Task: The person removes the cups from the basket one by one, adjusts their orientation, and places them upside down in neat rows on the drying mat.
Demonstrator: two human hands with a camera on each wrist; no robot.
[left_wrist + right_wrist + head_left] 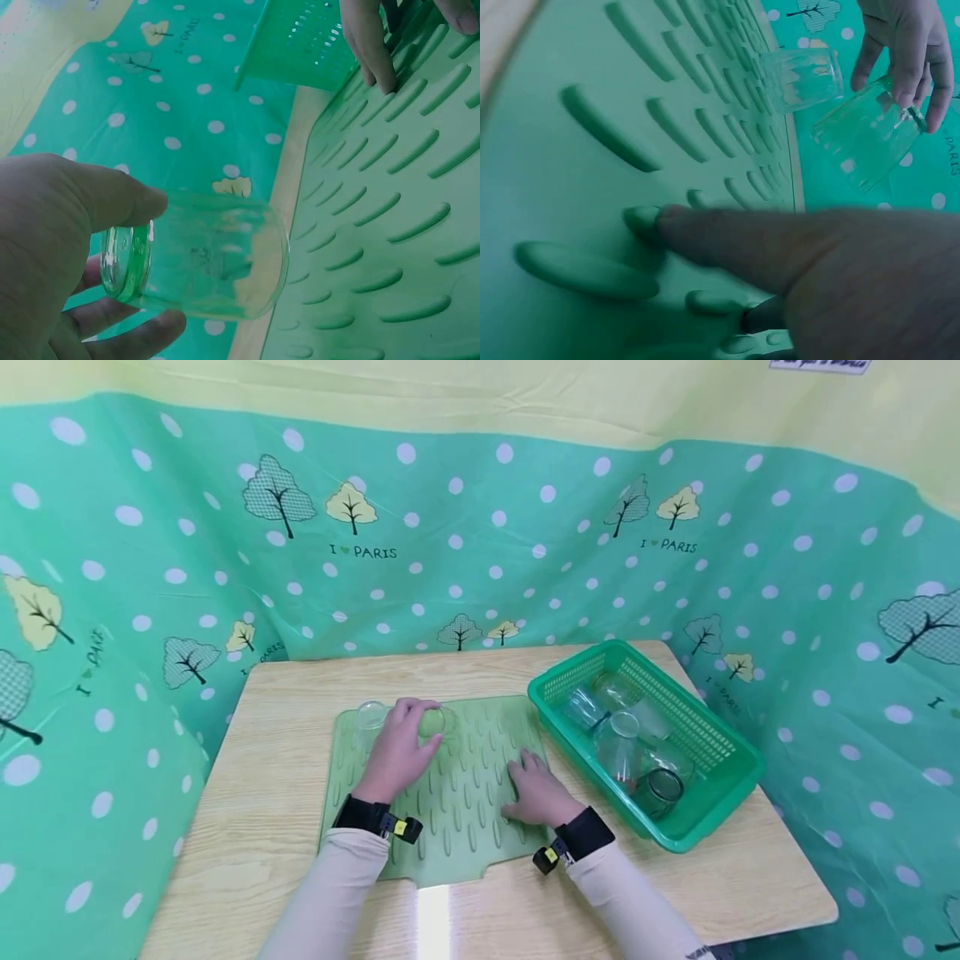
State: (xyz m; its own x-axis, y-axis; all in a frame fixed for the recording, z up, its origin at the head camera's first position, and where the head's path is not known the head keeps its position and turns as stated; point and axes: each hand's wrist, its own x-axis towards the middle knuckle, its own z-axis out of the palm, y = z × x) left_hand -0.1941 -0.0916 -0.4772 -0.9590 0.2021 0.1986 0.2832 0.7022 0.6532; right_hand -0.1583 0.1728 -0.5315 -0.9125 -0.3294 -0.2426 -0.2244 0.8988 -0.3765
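A small clear glass jar is gripped by the left hand at the far edge of the green drying mat. The jar is transparent with a faint green tint (the mat and cloth show through it), short and round, with a thickened rim at its mouth; in the left wrist view it is tilted onto its side, the thumb over its rim and the fingers curled beneath. A second clear glass is seen standing on the mat's far left corner, just beside the held jar.

The right hand is laid flat on the mat's right portion, its fingers straight and pressed against the raised ribs, nothing being held.

Just right of the mat a green plastic basket is set on the wooden surface, with several more clear jars lying inside it. Behind the mat a teal cloth with white dots and trees is hung.
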